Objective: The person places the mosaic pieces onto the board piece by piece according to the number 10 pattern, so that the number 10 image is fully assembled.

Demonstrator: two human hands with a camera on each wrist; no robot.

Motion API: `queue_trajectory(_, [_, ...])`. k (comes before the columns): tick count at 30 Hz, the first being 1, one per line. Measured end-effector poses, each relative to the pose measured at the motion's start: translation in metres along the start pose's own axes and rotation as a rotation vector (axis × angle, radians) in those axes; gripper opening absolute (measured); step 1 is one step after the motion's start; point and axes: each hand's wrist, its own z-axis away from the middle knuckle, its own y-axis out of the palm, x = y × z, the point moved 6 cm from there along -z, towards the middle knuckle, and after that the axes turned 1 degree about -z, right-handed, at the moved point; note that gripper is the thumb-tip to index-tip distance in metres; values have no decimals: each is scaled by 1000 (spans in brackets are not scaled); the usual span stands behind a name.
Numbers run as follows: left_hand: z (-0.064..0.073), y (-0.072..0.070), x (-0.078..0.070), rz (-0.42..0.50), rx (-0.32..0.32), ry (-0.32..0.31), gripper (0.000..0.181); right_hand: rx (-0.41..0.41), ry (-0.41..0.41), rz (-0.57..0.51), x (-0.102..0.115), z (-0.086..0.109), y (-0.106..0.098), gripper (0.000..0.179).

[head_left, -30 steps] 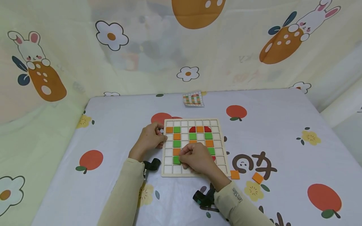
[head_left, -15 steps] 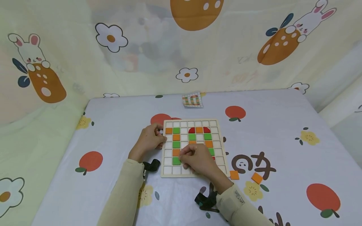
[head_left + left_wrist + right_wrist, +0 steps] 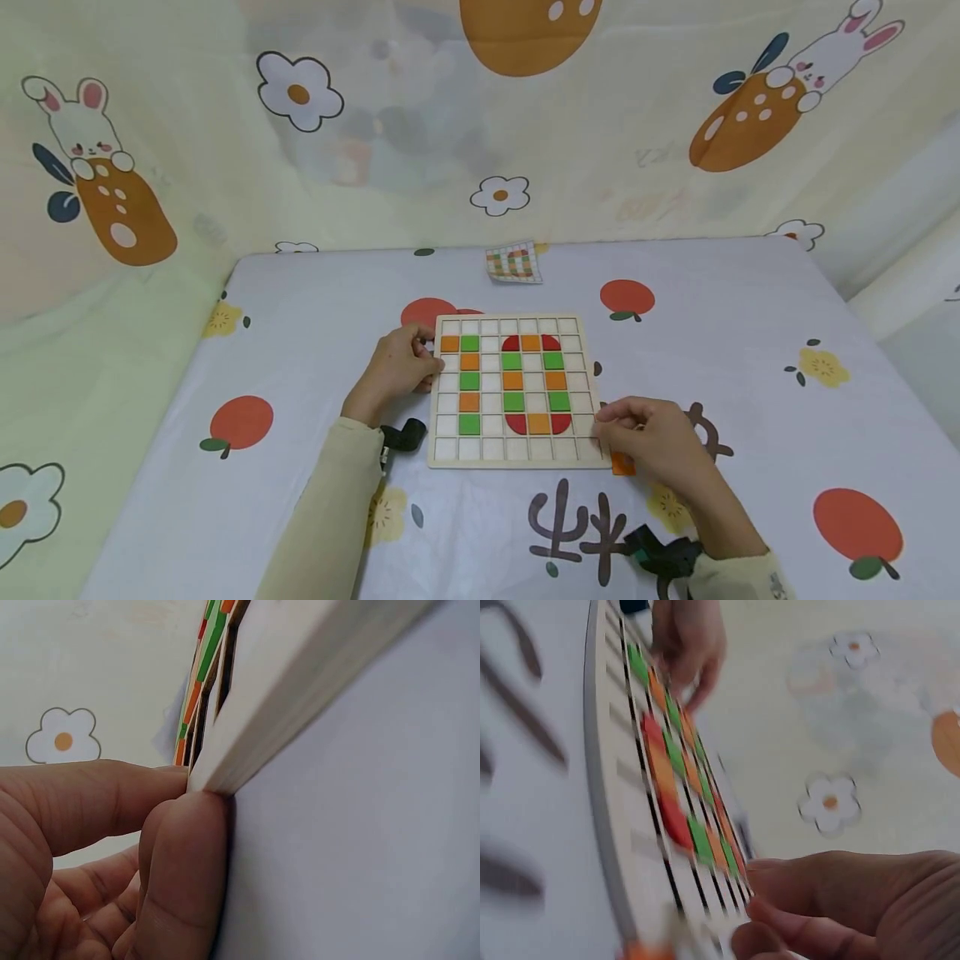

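A wooden grid board (image 3: 592,450) lies flat on the table. Green and orange square tiles form a column on its left, topped by an extra orange tile (image 3: 449,343). Right of that, red rounded tiles, green tiles and orange tiles make a ring. My left hand (image 3: 392,372) pinches the board's left edge; in the left wrist view its fingertips touch the wooden rim (image 3: 255,727). Beside the board's right edge is my right hand (image 3: 660,433), fingers loosely bent, no tile visible in them. The blurred right wrist view leaves contact with the rim unclear.
A loose orange tile (image 3: 623,464) lies at the board's lower right corner, partly under the right hand. Behind the board, a small pattern card (image 3: 513,263) rests near the table's back edge. A printed cloth (image 3: 225,517) covers the table.
My right hand has moved right, from the lower middle of the board to its right edge, uncovering the ring's lower tiles. It now hides the second loose orange tile. The left hand stays put.
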Motion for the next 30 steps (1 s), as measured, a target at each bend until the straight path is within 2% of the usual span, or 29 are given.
queue_trajectory(3, [0, 0, -1, -5, -5, -7, 43, -10, 9, 114, -14, 9, -13, 27])
queue_trajectory(6, [0, 0, -1, -13, -8, -18, 43, -5, 23, 178, -23, 16, -17, 35])
queue_trajectory(11, [1, 1, -1, -26, -7, -30, 43, -11, 50, 202, -29, 23, -14, 41])
queue_trajectory(20, [1, 2, 0, -45, -11, -16, 44, -42, 83, 230, -29, 23, -9, 27])
queue_trajectory(30, [-1, 3, 2, -44, -12, -17, 44, -69, 44, 273, -27, 26, -8, 24])
